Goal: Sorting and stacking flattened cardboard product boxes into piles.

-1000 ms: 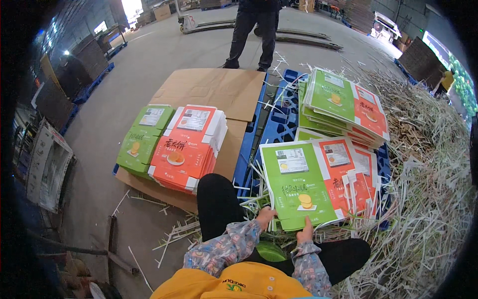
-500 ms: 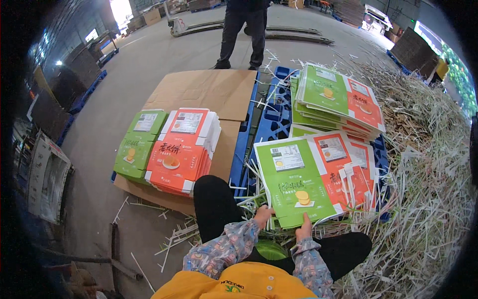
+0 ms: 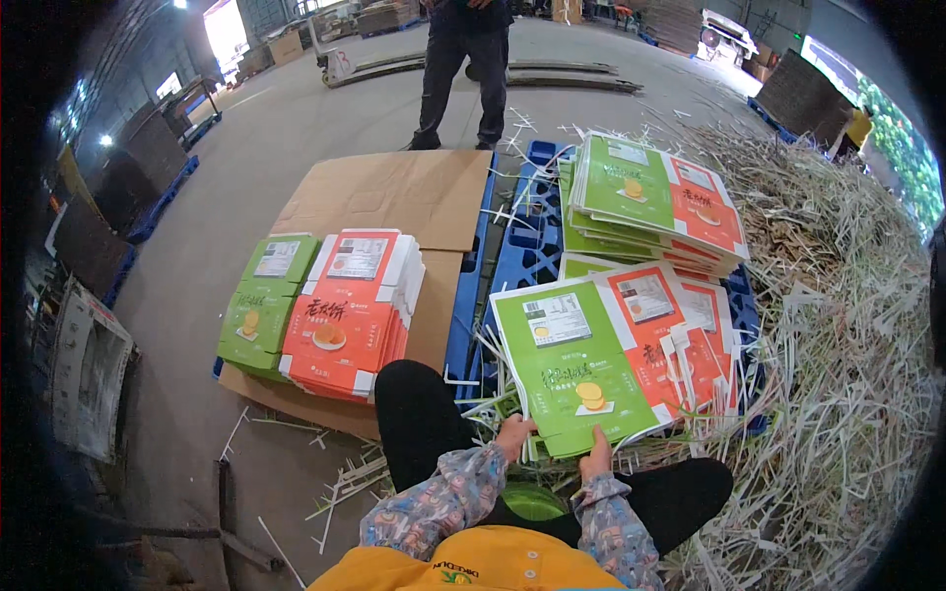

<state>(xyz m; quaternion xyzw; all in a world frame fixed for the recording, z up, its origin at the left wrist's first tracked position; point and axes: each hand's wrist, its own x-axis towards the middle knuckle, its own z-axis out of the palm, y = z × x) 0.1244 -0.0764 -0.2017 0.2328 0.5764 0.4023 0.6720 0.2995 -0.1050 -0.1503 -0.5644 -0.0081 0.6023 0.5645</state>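
Observation:
In front of me lies a green-and-red printed cardboard sheet (image 3: 570, 369), its near corner raised toward my lap. My left hand (image 3: 514, 436) is closed on the sheet's near left corner. At the near edge, my right hand (image 3: 597, 457) grips the same sheet, thumb on top and the other fingers hidden below. White offcut strips (image 3: 678, 360) lie across the red part. Beyond it, a thick stack of similar printed sheets (image 3: 641, 187) rests on a blue plastic pallet (image 3: 514, 258).
To the left, stacks of green cartons (image 3: 261, 305) and red cartons (image 3: 340, 315), all flat, sit on brown cardboard (image 3: 394, 197). Paper strips (image 3: 818, 364) are heaped at the right. A person (image 3: 463, 74) stands beyond the pallets, before a pallet truck (image 3: 374, 69).
My view has tilted slightly, so the standing person's hands now show at the top. Both my hands keep their hold on the sheet, with hardly any movement.

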